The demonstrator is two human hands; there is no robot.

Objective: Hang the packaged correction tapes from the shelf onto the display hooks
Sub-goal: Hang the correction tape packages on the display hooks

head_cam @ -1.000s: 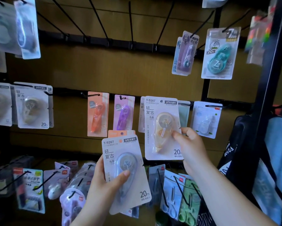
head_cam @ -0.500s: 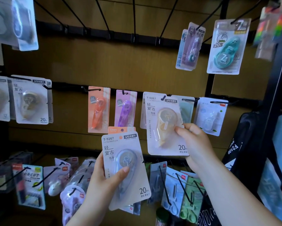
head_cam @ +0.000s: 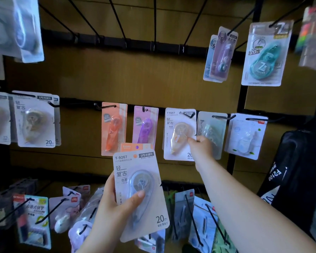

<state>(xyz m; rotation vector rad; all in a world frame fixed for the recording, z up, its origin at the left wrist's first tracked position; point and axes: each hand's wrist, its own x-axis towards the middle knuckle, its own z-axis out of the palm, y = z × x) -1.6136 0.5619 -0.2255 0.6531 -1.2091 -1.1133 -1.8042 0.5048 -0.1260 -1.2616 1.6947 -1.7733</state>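
Tape pkg (head_cam: 178, 131) hooked (R hand (head_cam: 201, 146) pinching), 2nd pkg (head_cam: 140, 179), L hand (head_cam: 115, 210)

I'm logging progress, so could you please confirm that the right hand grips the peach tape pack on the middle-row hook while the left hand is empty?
Not quite: the head view shows the left hand is not empty; it holds a T-9267 pack with a bluish tape. The right hand does grip the peach tape pack on the middle-row hook.
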